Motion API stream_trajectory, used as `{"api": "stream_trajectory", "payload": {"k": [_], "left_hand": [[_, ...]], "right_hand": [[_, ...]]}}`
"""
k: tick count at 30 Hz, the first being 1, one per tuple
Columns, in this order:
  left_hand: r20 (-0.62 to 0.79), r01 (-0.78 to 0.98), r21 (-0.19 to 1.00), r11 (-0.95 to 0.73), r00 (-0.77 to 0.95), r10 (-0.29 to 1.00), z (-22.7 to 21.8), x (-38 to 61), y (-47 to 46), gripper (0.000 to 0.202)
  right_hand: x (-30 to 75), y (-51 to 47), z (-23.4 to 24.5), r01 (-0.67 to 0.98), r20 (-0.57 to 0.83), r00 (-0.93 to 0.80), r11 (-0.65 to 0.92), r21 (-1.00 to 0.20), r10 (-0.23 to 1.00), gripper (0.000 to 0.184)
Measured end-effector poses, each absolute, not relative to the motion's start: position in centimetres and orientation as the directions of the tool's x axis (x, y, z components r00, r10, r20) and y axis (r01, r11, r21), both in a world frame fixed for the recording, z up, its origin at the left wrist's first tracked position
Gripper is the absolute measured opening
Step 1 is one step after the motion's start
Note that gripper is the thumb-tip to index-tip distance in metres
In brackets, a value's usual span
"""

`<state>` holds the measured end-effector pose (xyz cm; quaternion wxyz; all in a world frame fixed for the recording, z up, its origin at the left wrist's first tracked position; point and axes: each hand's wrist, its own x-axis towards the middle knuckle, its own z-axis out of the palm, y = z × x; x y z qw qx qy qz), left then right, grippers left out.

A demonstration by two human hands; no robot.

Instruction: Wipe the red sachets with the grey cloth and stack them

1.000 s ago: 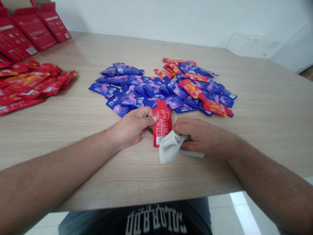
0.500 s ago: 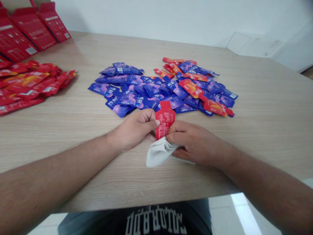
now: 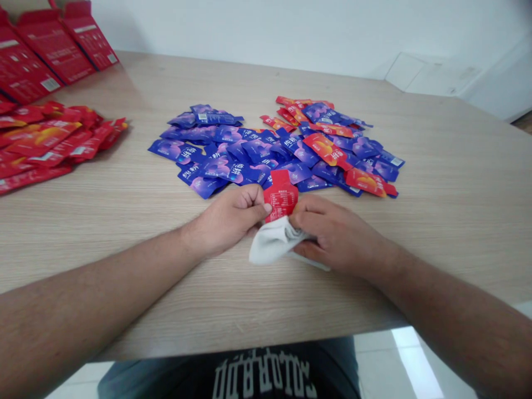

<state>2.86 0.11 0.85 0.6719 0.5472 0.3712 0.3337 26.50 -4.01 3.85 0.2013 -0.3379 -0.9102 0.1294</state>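
My left hand (image 3: 230, 215) pinches the left edge of a red sachet (image 3: 280, 194), whose printed back faces up. My right hand (image 3: 334, 235) is shut on a white cloth (image 3: 274, 241), which is pressed over the lower part of the sachet and hides it. A flat whitish strip (image 3: 310, 261) pokes out beneath my right hand, and I cannot tell what it is. Just beyond my hands lies a loose pile of blue-purple sachets (image 3: 220, 166), mixed with some red ones (image 3: 328, 149).
A heap of red sachets (image 3: 45, 141) lies at the left of the light wood table (image 3: 124, 266). Behind it stand several red cartons (image 3: 54, 50) with open flaps. A white wall runs along the far table edge. The near table edge lies just below my forearms.
The white cloth has slid up over the lower half of the red sachet, and my right hand has moved with it. The sachets on the table have not visibly moved.
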Motion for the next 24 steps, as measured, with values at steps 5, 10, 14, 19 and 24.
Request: {"api": "stream_trajectory", "payload": {"k": [5,10,14,19,24], "left_hand": [[-0.15,-0.02,0.983,0.181,0.477,0.866,1.0,2.8,0.1,0.03],[-0.151,-0.041,0.98,0.196,0.493,0.857,1.0,2.8,0.0,0.029],[-0.141,-0.029,0.982,0.184,0.529,0.837,1.3,2.9,-0.1,0.032],[-0.167,0.056,0.984,0.171,0.629,0.76,2.1,2.9,-0.2,0.025],[-0.101,0.065,0.995,0.078,0.594,0.798,1.9,2.6,0.0,0.026]], "right_hand": [[26.5,-3.6,3.5,0.627,0.4,-0.556,0.684,-0.373,0.728,0.014],[26.1,-4.2,4.0,0.523,0.183,-0.753,0.744,-0.417,0.632,0.007],[27.0,-3.4,4.3,0.538,0.26,-0.706,0.738,-0.408,0.659,0.008],[27.3,-2.4,3.7,0.669,0.451,-0.399,0.59,-0.451,0.798,0.025],[26.9,-2.9,3.6,0.536,0.338,-0.64,0.717,-0.446,0.69,0.017]]}}
